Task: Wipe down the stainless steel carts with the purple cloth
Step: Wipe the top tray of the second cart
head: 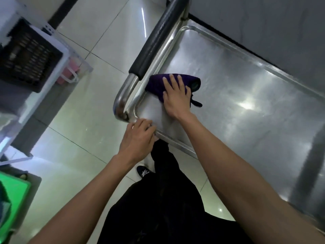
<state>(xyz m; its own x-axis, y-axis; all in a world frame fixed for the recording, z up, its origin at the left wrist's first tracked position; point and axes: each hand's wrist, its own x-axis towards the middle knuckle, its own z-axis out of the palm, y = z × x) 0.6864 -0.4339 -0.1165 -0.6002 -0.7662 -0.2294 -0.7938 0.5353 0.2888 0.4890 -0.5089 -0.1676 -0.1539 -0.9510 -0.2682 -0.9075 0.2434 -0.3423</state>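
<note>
In the head view, the right hand (pixel 175 95) lies flat with straight fingers on the purple cloth (pixel 156 85) and presses it on the top tray of the stainless steel cart (pixel 246 88), in the corner near the black-padded handle (pixel 158 39). The left hand (pixel 139 136) curls its fingers over the near rim of the tray and holds it. I judge the wiping is only at this corner; the rest of the tray, to the right, seems not yet done, and no other cart is visible.
</note>
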